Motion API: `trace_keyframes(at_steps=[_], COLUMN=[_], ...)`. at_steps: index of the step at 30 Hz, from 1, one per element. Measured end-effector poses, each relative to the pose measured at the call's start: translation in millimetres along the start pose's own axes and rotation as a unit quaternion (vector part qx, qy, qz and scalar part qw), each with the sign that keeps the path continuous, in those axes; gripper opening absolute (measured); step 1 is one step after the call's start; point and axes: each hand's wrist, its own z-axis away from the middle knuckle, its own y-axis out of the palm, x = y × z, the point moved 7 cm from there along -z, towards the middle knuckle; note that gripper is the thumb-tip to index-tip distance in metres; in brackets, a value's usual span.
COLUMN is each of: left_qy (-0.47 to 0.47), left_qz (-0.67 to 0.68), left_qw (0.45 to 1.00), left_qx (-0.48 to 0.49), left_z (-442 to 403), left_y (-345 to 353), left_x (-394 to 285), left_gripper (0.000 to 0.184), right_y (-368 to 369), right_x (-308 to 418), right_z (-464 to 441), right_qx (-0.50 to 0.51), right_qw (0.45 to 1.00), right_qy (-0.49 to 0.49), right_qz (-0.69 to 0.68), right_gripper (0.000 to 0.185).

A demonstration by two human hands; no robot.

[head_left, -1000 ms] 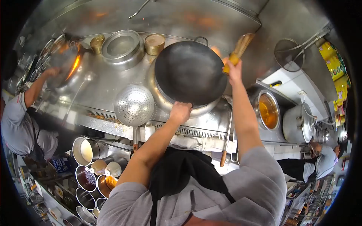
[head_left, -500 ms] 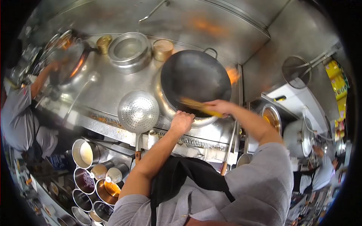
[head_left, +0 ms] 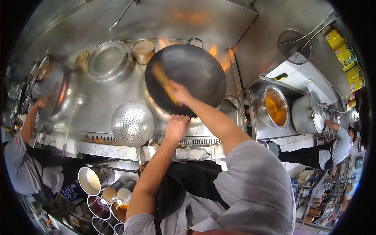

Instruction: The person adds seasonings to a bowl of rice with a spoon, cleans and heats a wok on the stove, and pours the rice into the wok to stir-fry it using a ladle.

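Observation:
A large dark wok (head_left: 196, 74) sits over a burner, its loop handle at the far edge. My left hand (head_left: 178, 127) is closed on the wok's near edge; whether a handle lies under its fingers is hidden. In my right hand (head_left: 179, 94) is a yellowish wok brush (head_left: 161, 77), blurred by motion, over the left part of the wok's inside. No food shows in the wok. Left of my left hand lies a round perforated strainer (head_left: 133, 123), its handle pointing toward me.
Flames (head_left: 213, 51) rise behind the wok. A metal pot (head_left: 111, 62) and a tin (head_left: 143, 51) stand at the back left. A ladle (head_left: 79, 98) lies further left. At right are a bowl of orange liquid (head_left: 276, 109) and a lidded pot (head_left: 309, 113). Co-workers stand on both sides.
My right hand has swept the brush from the wok's near right edge leftward and away over its inside. My left hand stays at the near edge. The camera view has shifted.

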Motion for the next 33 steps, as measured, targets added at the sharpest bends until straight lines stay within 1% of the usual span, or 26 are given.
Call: trace_keyframes(at_steps=[1, 3, 4, 5, 6, 7, 8, 9, 10, 12, 13, 14, 16, 18, 20, 21, 22, 23, 24, 26, 28, 29, 30, 31, 32, 33], left_qy=[-0.017, -0.014, -0.016, -0.013, -0.023, -0.035, -0.041, -0.032, -0.021, -0.028, -0.017, -0.007, -0.004, -0.004, -0.016, -0.034, -0.028, -0.035, -0.044, -0.028, -0.004, 0.003, 0.011, 0.018, 0.017, 0.016], left_qz=[-0.017, -0.015, -0.018, -0.015, -0.007, -0.001, -0.002, 0.007, 0.016, 0.024, 0.029, 0.035, 0.041, 0.025, 0.02, 0.011, 0.012, 0.012, 0.012, 0.016, 0.013, 0.031, 0.053, 0.053, 0.048, 0.041], left_qw=[1.0, 1.0, 1.0, 1.0, 1.0, 0.999, 0.999, 0.999, 0.999, 0.999, 0.999, 0.999, 0.999, 1.0, 0.998, 0.996, 0.996, 0.995, 0.994, 0.997, 0.999, 0.999, 0.998, 0.998, 0.999, 0.999], left_qx=[0.007, 0.005, 0.011, 0.013, 0.02, 0.03, 0.031, 0.03, 0.029, 0.026, 0.017, 0.011, -0.004, 0.015, 0.049, 0.083, 0.081, 0.091, 0.102, 0.076, 0.052, 0.032, 0.014, 0.019, 0.015, 0.008], left_z=[0, -2, 0, 4, 1, -1, -3, -3, 0, -3, -3, 1, 0, 0, -6, -5, -4, -5, -5, -3, -1, -1, 1, 5, 6, 1], left_y=[0, 1, 4, 8, 11, 13, 14, 16, 17, 14, 11, 10, 11, 11, 15, 18, 17, 17, 19, 19, 19, 16, 14, 16, 16, 16], left_x=[-1, 0, 0, -1, 2, 8, 12, 12, 11, 17, 17, 17, 21, 21, 21, 21, 20, 21, 23, 23, 24, 26, 26, 24, 24, 26], left_gripper=[0.009, 0.008, 0.008, 0.008, 0.008, 0.008, 0.008, 0.009, 0.009, 0.01, 0.01, 0.011, 0.01, 0.012, 0.013, 0.014, 0.014, 0.016, 0.017, 0.017, 0.016, 0.015, 0.014, 0.014, 0.013, 0.012], right_y=[6, -46, -107, -176, -238, -273, -298, -301, -280, -234, -188, -135, -32, 5, -38, -91, -158, -222, -268, -309, -279, -255, -217, -164, -110, -63], right_x=[-12, -46, -61, -77, -57, -40, -43, -26, -38, -40, -44, -50, -29, -22, -41, -65, -69, -71, -49, -26, -19, -38, -49, -39, -49, -32], right_z=[-4, 32, 33, 20, 27, 32, 20, 27, 17, -14, -32, -50, -30, -4, 49, 62, 70, 63, 63, 66, 50, 20, -5, -6, -21, -1], right_qx=[-0.022, 0.097, 0.045, -0.01, -0.135, -0.241, -0.355, -0.427, -0.42, -0.48, -0.366, -0.287, -0.124, -0.03, 0.104, 0.094, 0.025, -0.053, -0.217, -0.459, -0.493, -0.433, -0.39, -0.275, -0.203, -0.161], right_qw=[0.975, 0.953, 0.924, 0.847, 0.85, 0.853, 0.87, 0.858, 0.861, 0.859, 0.91, 0.938, 0.987, 0.987, 0.956, 0.936, 0.88, 0.832, 0.83, 0.832, 0.836, 0.871, 0.868, 0.914, 0.939, 0.967], right_qy=[-0.188, -0.155, -0.095, -0.014, 0.084, 0.108, 0.147, 0.101, 0.105, 0.048, 0.083, 0.045, 0.068, -0.109, -0.124, -0.082, 0.013, 0.121, 0.121, 0.129, 0.097, 0.118, 0.162, 0.147, 0.104, 0.047], right_qz=[0.115, 0.24, 0.368, 0.531, 0.502, 0.45, 0.31, 0.267, 0.266, 0.171, 0.179, 0.188, 0.079, 0.112, 0.247, 0.329, 0.474, 0.538, 0.498, 0.284, 0.218, 0.201, 0.259, 0.259, 0.256, 0.193], right_gripper=[0.054, 0.05, 0.047, 0.046, 0.048, 0.05, 0.049, 0.05, 0.05, 0.05, 0.048, 0.048, 0.048, 0.047, 0.052, 0.054, 0.053, 0.051, 0.051, 0.054, 0.055, 0.054, 0.052, 0.05, 0.048, 0.045])
